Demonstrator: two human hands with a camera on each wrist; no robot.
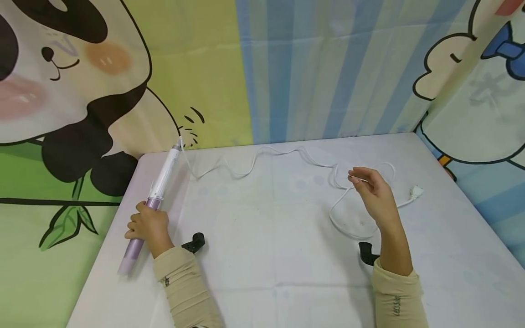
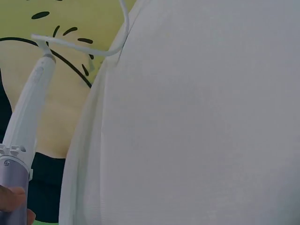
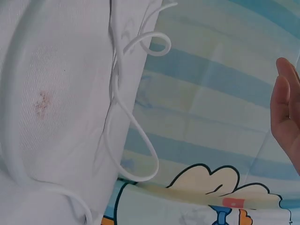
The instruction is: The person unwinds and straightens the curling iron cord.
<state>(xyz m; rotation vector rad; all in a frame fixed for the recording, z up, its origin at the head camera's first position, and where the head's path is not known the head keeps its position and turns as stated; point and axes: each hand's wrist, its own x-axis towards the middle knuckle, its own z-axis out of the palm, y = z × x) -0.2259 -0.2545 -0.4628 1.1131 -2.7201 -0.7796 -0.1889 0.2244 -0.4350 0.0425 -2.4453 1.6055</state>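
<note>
My left hand (image 1: 149,224) grips a curling iron (image 1: 165,175) by its purple part at the left side of the table. Its white handle points to the back and its pale purple end points toward me. In the left wrist view the handle (image 2: 33,98) and some fingers (image 2: 13,198) show. A white cord (image 1: 242,174) runs from the handle's end across the back of the table to loose loops at the right. My right hand (image 1: 375,196) is raised over those loops, fingers loosely bent and holding nothing. The white plug (image 1: 416,192) lies to its right.
A white cloth covers the table (image 1: 262,255). Cartoon-printed curtains (image 1: 311,68) rise behind it and at both sides. A black piece (image 1: 195,242) shows beside the left wrist, another black piece (image 1: 368,253) beside the right wrist.
</note>
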